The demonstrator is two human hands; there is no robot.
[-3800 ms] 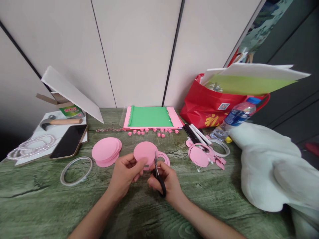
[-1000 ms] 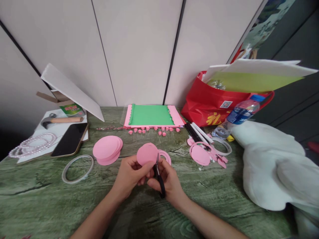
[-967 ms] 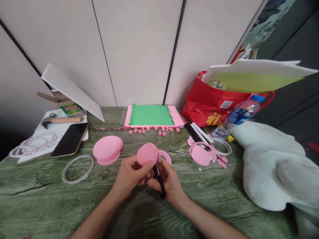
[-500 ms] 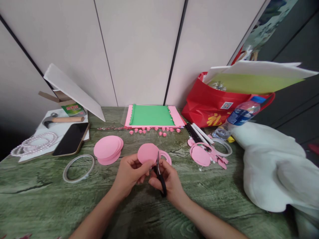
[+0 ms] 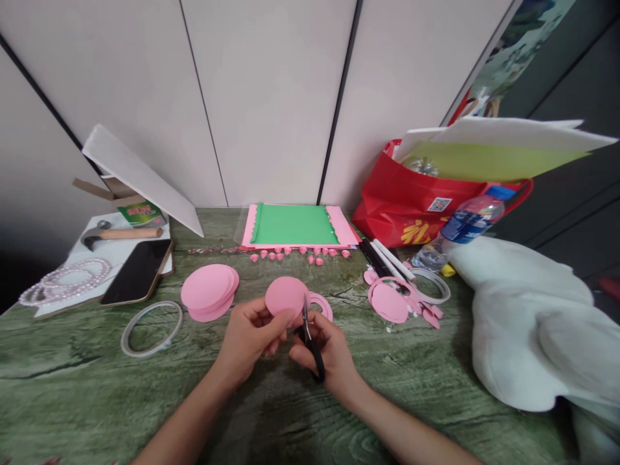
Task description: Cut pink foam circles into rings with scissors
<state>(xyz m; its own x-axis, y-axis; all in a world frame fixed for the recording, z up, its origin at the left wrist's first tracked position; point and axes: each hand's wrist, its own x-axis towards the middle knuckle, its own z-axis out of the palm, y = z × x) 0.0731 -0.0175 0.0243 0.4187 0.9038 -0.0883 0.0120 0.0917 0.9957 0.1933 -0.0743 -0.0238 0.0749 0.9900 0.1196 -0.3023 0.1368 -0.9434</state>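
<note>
Between thumb and fingers, my left hand [image 5: 252, 334] pinches a pink paper circle [image 5: 285, 294] at its lower edge. My right hand [image 5: 329, 352] is closed round a pair of black-handled scissors [image 5: 312, 345], whose blades point up along the circle's right edge. Behind the blades lies a pink paper ring [image 5: 323, 305], partly hidden by the right hand. Left of my hands is a stack of pink paper circles [image 5: 207, 287]. To the right, pink cut-out rings and scraps [image 5: 389, 303] lie on the green wood-grain table [image 5: 271, 420].
Tape rolls [image 5: 152, 345] lie at both sides. A phone [image 5: 138, 271], hammer [image 5: 128, 234] and bead strings [image 5: 68, 284] are on the left. Green and pink sheets [image 5: 295, 223] and small pink roses [image 5: 310, 260] sit at the back. A red bag [image 5: 378, 206], bottle [image 5: 472, 216] and white plush [image 5: 508, 336] stand right.
My left hand and the pink circle have shifted very slightly left. The scissor blades still meet the circle's right edge, tilted a little more to the left.
</note>
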